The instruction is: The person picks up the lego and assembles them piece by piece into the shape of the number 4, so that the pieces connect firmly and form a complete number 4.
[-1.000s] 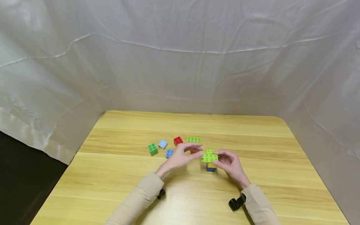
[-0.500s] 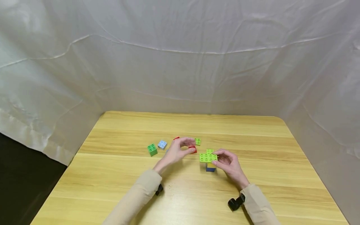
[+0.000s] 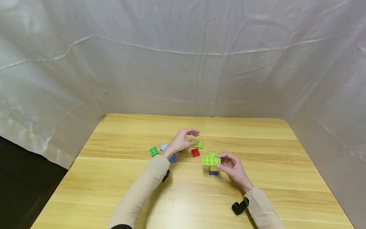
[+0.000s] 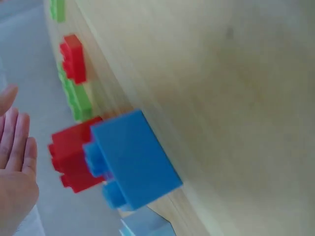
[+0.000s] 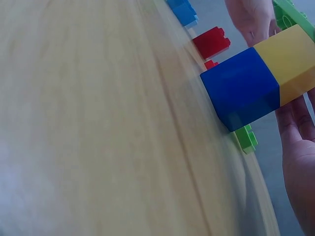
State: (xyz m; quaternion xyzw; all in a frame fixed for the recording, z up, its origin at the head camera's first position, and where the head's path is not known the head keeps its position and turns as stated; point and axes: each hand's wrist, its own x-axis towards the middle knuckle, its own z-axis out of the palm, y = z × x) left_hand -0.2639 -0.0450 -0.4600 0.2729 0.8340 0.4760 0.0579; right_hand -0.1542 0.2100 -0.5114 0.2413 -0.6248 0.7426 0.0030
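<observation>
My right hand (image 3: 234,168) pinches a lime-green eight-stud building brick (image 3: 210,161) between thumb and fingers. That brick tops a stack, with a yellow brick (image 5: 290,61) under it and a dark blue brick (image 5: 241,88) lowest. Another lime-green piece (image 3: 213,154) shows just behind the top brick. My left hand (image 3: 181,140) hovers with parted thumb and fingers by a flat lime-green brick (image 3: 199,144), partly covering it in the head view. Nothing is held in the left hand. A thin red brick (image 3: 195,152) lies just in front of the flat one.
Left of these lie a green brick (image 3: 153,151), a light blue brick (image 3: 164,146) and a blue brick (image 3: 172,158). A red brick (image 4: 76,155) beside the blue one is mostly hidden by my left hand in the head view. Pale curtains (image 3: 183,79) surround the wooden table (image 3: 257,136).
My left hand has moved away from the stack, back and to the left, past the thin red brick toward the flat lime-green brick. The right hand stays almost still with the stack.
</observation>
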